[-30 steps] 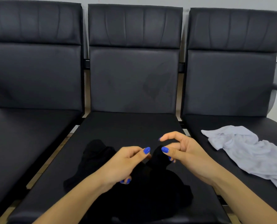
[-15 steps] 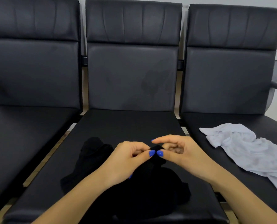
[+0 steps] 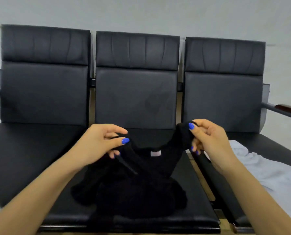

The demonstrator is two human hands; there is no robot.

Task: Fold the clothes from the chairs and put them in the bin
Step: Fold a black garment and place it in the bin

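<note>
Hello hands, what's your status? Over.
Left hand and right hand both pinch the black top, lifting it off the middle seat. White cloth waits. Nothing blocking.

Black garment: fuzzy matt knit. Chairs: smooth, faintly glossy leather-look. White cloth: soft.

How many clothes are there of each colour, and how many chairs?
Black clothes: 1, the black knitted garment on the middle seat, with the left hand and right hand each keeping a grip on it.
White clothes: 1, the crumpled white cloth garment on the right seat.
Black padded chairs: 3.
Total: 5.
</note>
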